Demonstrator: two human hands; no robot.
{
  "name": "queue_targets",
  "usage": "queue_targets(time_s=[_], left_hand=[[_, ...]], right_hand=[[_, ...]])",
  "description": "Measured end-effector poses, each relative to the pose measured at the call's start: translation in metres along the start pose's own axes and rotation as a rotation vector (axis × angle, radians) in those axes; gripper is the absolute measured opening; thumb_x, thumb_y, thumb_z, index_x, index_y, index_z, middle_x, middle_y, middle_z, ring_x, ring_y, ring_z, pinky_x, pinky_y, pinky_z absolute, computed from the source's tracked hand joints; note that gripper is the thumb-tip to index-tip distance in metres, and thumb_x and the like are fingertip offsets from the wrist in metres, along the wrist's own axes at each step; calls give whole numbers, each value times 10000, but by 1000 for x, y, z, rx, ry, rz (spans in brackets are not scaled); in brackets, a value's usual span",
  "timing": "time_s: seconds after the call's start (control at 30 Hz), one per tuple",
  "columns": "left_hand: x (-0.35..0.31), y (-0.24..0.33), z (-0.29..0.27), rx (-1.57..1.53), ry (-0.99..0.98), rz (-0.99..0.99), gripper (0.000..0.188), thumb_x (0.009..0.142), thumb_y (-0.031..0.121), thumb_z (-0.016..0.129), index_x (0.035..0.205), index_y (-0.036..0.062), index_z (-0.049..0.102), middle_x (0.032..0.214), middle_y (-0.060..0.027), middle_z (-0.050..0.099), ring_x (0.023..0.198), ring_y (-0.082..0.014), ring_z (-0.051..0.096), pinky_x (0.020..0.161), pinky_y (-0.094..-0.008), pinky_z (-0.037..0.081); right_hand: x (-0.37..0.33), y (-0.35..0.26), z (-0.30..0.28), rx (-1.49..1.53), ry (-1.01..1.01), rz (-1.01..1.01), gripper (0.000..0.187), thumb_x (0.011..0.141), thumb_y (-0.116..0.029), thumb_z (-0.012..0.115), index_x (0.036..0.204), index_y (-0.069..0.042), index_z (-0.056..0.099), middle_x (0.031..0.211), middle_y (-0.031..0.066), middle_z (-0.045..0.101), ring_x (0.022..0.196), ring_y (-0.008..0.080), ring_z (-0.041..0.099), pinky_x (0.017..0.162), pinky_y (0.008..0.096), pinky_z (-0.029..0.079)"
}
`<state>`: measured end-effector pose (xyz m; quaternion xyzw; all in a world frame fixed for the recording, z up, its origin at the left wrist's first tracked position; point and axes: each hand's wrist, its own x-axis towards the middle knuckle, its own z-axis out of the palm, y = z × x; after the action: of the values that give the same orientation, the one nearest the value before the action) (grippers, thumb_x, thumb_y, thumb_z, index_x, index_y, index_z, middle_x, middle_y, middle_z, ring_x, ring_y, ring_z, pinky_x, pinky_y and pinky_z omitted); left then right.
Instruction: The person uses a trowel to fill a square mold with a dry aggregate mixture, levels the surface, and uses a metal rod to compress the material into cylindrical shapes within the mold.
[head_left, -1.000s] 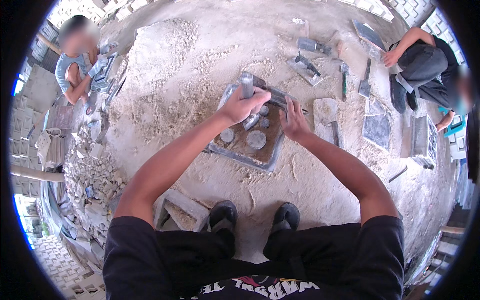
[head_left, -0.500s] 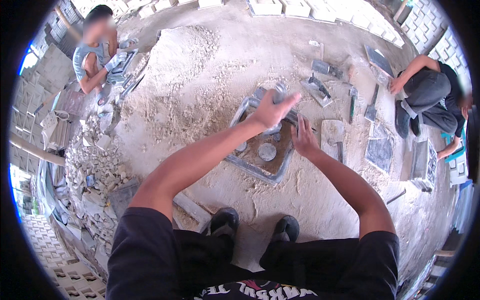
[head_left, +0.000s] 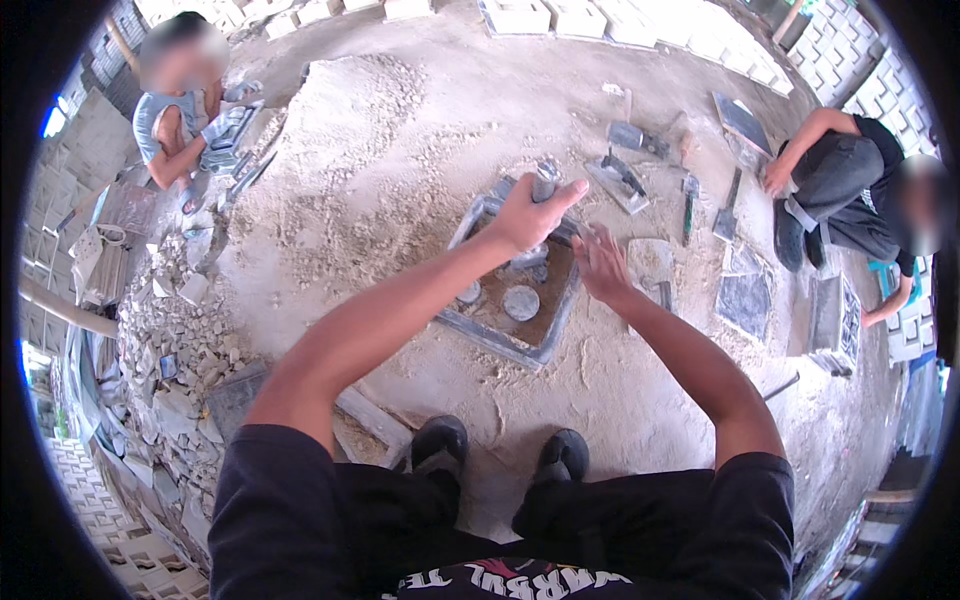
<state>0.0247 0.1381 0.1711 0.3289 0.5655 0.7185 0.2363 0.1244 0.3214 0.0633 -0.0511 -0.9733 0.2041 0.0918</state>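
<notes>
In front of my feet lies a square grey mould [head_left: 490, 340], with a round grey disc [head_left: 521, 303] and other grey pieces inside over brown material. My left hand [head_left: 524, 215] is above its far side, fingers curled round a short grey cylinder [head_left: 545, 180] that points up; the thumb sticks out to the right. The cylinder's lower part is hidden by the hand. At the mould's right far edge is my right hand [head_left: 603, 265], its fingers stretched out and holding nothing I can see. Whether those fingertips touch the rim I cannot tell.
A heap of pale powder [head_left: 350, 105] spreads beyond the mould. Broken rubble [head_left: 175, 340] lies left. Rightward are a trowel [head_left: 622, 185], a flat grey slab [head_left: 745, 300] and a box-shaped mould [head_left: 832, 325]. One person [head_left: 175, 110] squats at far left, another [head_left: 850, 185] at right.
My right hand has shifted a little along the mould's right edge. The left hand still grips the cylinder, which stands more upright. The whole view has shifted slightly.
</notes>
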Motion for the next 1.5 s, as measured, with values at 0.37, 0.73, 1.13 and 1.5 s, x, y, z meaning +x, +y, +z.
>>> queue_targets(time_s=[0.37, 0.73, 1.13, 1.5], left_hand=[[-18, -6, -22, 72, -19, -76, 469, 1009, 287, 482, 573, 126, 417, 494, 32, 389, 433, -78, 352, 451, -263, 312], [-15, -9, -16, 98, -1, -53, 440, 987, 302, 534, 588, 130, 462, 500, 43, 401, 444, -65, 373, 441, -262, 318], [-10, -10, -17, 44, -9, -93, 452, 1003, 286, 505, 586, 121, 447, 499, 35, 398, 435, -72, 354, 439, -262, 300], [-15, -5, -16, 113, -52, -89, 438, 998, 300, 515, 602, 127, 447, 507, 52, 393, 445, -55, 364, 442, -245, 301]], right_hand=[[-4, -50, 6, -154, -185, 52, 1310, 609, -827, 631, 1489, 1, 125, 1509, 254, 178, 1430, 416, 116, 1116, 623, 149], [6, -49, 22, -164, -148, 46, 1231, 607, -627, 770, 1490, -33, 151, 1412, 282, 273, 1317, 460, 263, 1055, 620, 248], [3, -54, 18, -169, -152, 31, 1055, 645, -547, 776, 1452, -129, 241, 1402, 308, 269, 1314, 487, 258, 1011, 655, 274], [6, -63, 14, -222, -236, 114, 1306, 600, -724, 729, 1505, -36, 86, 1425, 245, 257, 1342, 418, 261, 1071, 619, 227]])
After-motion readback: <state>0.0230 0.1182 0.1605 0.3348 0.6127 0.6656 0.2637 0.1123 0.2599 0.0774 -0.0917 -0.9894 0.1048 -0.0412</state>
